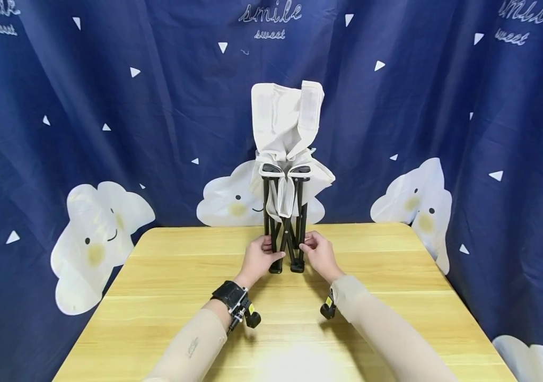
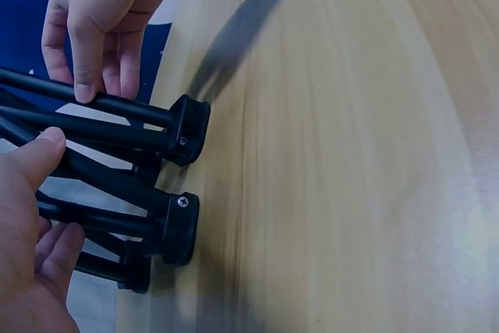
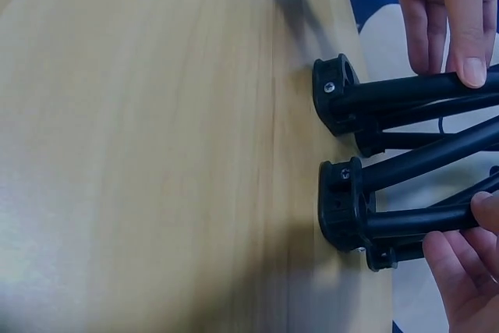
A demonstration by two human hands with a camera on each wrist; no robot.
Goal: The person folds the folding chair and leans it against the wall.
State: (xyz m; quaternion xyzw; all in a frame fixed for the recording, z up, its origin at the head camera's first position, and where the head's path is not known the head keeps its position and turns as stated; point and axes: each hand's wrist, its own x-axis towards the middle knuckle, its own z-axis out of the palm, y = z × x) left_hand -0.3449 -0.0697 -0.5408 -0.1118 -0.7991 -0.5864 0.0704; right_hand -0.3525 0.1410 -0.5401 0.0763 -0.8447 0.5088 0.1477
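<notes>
A small folding chair with white fabric [image 1: 281,114] and black tubular legs [image 1: 266,212] stands upright and folded near the table's far edge. Its feet rest on the tabletop, and the legs cross in an X. My left hand [image 1: 256,261] grips the legs low on the left side, thumb across the front tubes. On the right side, my right hand [image 1: 321,258] pinches a leg between thumb and fingers. Black plastic feet [image 2: 179,228] with screws show close up in the left wrist view. The right wrist view also shows two front feet [image 3: 341,204], a little apart.
The wooden table [image 1: 181,297] extends toward me and to both sides. Right behind it hangs a dark blue curtain [image 1: 181,106] with clouds and white triangles. Wrist cameras [image 1: 251,317] hang beneath both wrists, close to the tabletop.
</notes>
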